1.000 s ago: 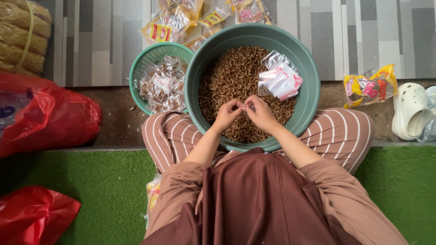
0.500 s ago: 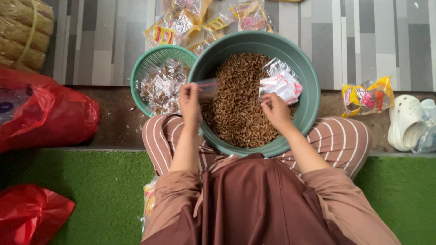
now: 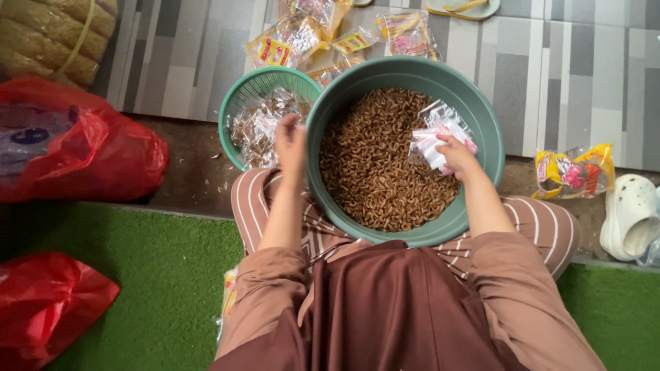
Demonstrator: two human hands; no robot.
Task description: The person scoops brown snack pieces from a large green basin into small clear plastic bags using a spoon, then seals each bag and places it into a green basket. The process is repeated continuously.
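Bright, even daylight; sharp focus.

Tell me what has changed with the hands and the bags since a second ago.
The hands were together over the big green basin; they have parted. The left hand moved out left, carrying a small filled bag, and is now over the small green basket, the bag no longer seen in it. The right hand moved right onto the stack of empty clear bags. Basin, basket and red bags stayed put.
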